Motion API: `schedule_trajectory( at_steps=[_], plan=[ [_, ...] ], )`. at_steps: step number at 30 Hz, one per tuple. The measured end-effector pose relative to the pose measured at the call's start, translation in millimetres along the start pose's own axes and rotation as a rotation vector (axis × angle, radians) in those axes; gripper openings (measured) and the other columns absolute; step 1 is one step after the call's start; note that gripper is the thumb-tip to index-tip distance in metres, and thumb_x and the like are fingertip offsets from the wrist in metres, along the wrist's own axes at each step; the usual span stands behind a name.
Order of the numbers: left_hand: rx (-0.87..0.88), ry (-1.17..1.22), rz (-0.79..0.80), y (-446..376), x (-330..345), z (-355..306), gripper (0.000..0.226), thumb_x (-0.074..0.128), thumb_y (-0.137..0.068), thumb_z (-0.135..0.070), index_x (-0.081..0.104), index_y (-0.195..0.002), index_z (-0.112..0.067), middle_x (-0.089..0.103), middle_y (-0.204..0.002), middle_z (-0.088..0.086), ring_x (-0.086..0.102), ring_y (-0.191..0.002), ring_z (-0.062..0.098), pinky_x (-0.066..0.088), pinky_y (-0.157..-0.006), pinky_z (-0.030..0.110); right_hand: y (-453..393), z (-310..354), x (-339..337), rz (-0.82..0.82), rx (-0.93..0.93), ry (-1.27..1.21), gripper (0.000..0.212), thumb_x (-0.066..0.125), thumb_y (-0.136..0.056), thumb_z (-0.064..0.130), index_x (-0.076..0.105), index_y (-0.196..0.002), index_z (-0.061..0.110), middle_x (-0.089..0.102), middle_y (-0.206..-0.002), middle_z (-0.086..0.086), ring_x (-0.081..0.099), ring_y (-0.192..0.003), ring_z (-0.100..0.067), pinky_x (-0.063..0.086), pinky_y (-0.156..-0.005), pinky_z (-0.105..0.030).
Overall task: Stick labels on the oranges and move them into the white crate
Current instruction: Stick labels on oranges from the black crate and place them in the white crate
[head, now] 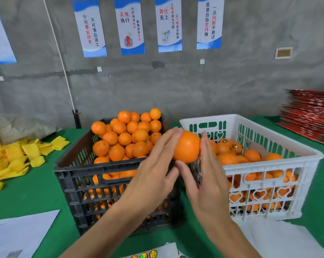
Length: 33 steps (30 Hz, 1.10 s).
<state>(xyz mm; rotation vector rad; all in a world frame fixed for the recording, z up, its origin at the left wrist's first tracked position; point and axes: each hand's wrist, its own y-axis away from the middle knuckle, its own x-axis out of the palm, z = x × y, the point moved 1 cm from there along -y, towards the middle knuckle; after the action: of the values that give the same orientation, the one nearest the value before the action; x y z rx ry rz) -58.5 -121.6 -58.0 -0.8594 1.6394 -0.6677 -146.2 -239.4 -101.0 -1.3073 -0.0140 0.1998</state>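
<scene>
One orange (187, 147) is held up between the two crates, above their near edges. My left hand (155, 174) cups it from the left, fingers stretched along its side. My right hand (206, 175) presses against its right and lower side, fingers straight. A black crate (77, 175) piled high with unlabelled oranges (127, 135) stands at centre left. The white crate (297, 164) at right holds several oranges, two with round gold labels (234, 146) showing. A label sheet (148, 255) with round shiny stickers lies at the bottom edge.
Yellow foam sleeves (14, 157) are heaped at the left on the green tablecloth (36, 198). White paper (21, 233) lies at the bottom left, white sheeting (280, 237) at the bottom right. Red flattened cartons (310, 114) are stacked at the far right. A grey wall with posters is behind.
</scene>
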Motion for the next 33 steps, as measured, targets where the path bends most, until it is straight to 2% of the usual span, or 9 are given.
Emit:
schedule_trajectory(
  at_steps=[3,8,15,19,22,24,26,29,33],
  plan=[
    [0.088,0.019,0.085,-49,17,0,0.081,0.064,-0.096,0.001,0.026,-0.164,-0.021,0.024,-0.17,-0.006,0.024,-0.155,0.004,0.027,-0.122,0.018,-24,-24,-3,-0.033,0.026,0.188,0.067,0.056,-0.106,0.031,0.03,-0.154,-0.007,0.032,-0.163,-0.024,0.033,-0.153,-0.031,0.037,-0.12,-0.046],
    [0.12,-0.287,0.328,-102,52,24,0.069,0.053,-0.107,-0.035,0.016,-0.165,-0.033,0.023,-0.171,-0.007,0.034,-0.152,0.016,0.039,-0.116,0.042,-44,-60,0,0.098,0.143,0.563,0.057,0.053,-0.105,0.022,0.037,-0.155,-0.002,0.025,-0.164,-0.027,0.023,-0.153,-0.044,0.031,-0.118,-0.064],
    [-0.448,-0.389,0.43,-123,16,140,0.058,0.049,-0.106,-0.047,0.04,-0.157,-0.022,0.053,-0.152,0.011,0.048,-0.142,0.03,0.041,-0.113,0.047,-13,-67,16,0.309,0.107,0.658,0.049,0.044,-0.097,0.035,0.071,-0.129,0.009,0.059,-0.145,-0.016,0.063,-0.127,-0.031,0.048,-0.108,-0.05],
    [-0.752,-0.729,0.855,-80,-25,203,0.053,0.05,-0.107,-0.04,0.041,-0.156,-0.021,0.047,-0.155,0.014,0.047,-0.141,0.033,0.041,-0.113,0.041,-13,-65,20,0.364,0.11,0.7,0.037,0.051,-0.094,0.034,0.081,-0.1,0.014,0.076,-0.116,-0.008,0.073,-0.092,-0.023,0.053,-0.096,-0.047],
    [-0.916,-0.704,1.248,-62,-24,209,0.043,0.052,-0.107,-0.023,0.049,-0.149,-0.015,0.051,-0.15,0.017,0.056,-0.133,0.034,0.047,-0.106,0.038,-11,-62,27,0.386,0.098,0.731,0.032,0.053,-0.094,0.032,0.08,-0.098,0.015,0.077,-0.102,-0.005,0.071,-0.08,-0.024,0.053,-0.092,-0.046],
    [-0.997,-0.584,1.127,-67,-14,208,0.052,0.06,-0.101,-0.011,0.044,-0.151,-0.018,0.046,-0.151,0.022,0.062,-0.118,0.036,0.057,-0.096,0.042,-10,-63,29,0.357,0.098,0.73,0.029,0.056,-0.094,0.031,0.08,-0.092,0.014,0.077,-0.1,-0.006,0.071,-0.076,-0.025,0.053,-0.09,-0.045],
    [-0.988,-0.618,1.039,-75,-8,204,0.07,0.056,-0.1,0.004,0.028,-0.161,-0.017,0.03,-0.16,0.022,0.055,-0.129,0.039,0.059,-0.09,0.043,-9,-64,30,0.308,0.08,0.73,0.031,0.056,-0.094,0.03,0.08,-0.083,0.013,0.078,-0.101,-0.008,0.072,-0.073,-0.026,0.053,-0.088,-0.044],
    [-0.934,-0.702,1.004,-78,-6,207,0.082,0.064,-0.103,-0.016,0.011,-0.165,-0.016,0.0,-0.17,0.022,0.038,-0.148,0.04,0.049,-0.11,0.044,-7,-68,33,0.264,0.035,0.712,0.037,0.056,-0.095,0.029,0.077,-0.071,0.012,0.078,-0.1,-0.008,0.07,-0.068,-0.026,0.052,-0.084,-0.043],
    [-1.001,-0.718,0.958,-70,-16,218,0.084,0.075,-0.096,-0.017,0.02,-0.159,-0.014,0.009,-0.167,0.023,0.052,-0.136,0.044,0.053,-0.105,0.051,-6,-71,32,0.245,0.021,0.696,0.041,0.054,-0.097,0.029,0.076,-0.069,0.011,0.078,-0.097,-0.008,0.069,-0.064,-0.026,0.051,-0.083,-0.041]
  ],
)
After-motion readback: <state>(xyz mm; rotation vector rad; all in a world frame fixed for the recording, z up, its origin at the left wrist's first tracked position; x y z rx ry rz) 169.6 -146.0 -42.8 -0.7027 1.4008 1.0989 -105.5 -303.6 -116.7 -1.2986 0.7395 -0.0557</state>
